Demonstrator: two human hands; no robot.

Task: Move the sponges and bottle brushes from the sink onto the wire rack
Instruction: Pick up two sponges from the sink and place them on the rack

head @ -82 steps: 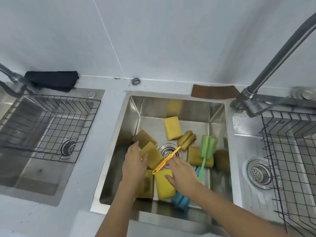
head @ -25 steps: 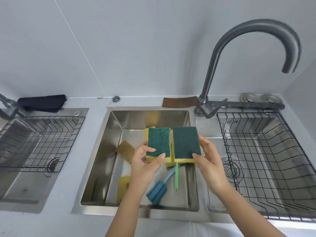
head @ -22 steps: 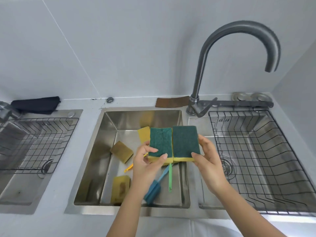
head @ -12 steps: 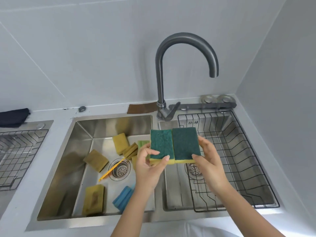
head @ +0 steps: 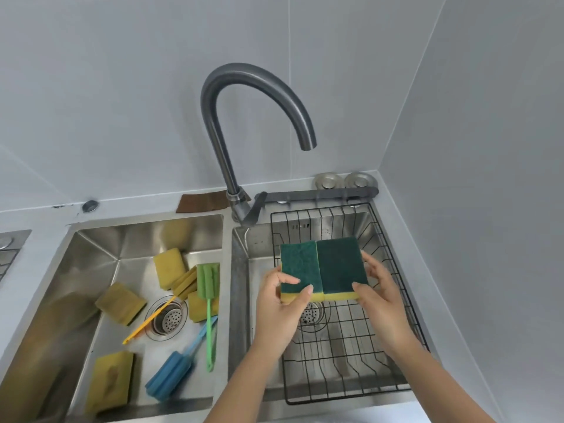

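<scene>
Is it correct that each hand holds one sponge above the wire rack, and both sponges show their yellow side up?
Not quite. The head view shows the left hand and the right hand each holding one sponge above the wire rack, but both sponges show their dark green scouring side up; the yellow foam is underneath.

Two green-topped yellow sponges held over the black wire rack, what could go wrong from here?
1. The left hand and right hand each pinch one green-topped yellow sponge by its edge; either could slip on release.
2. The black wire rack has wide gaps, so a sponge landing tilted might wedge between wires.
3. The green-handled bottle brush and other items still wait in the steel sink.
</scene>
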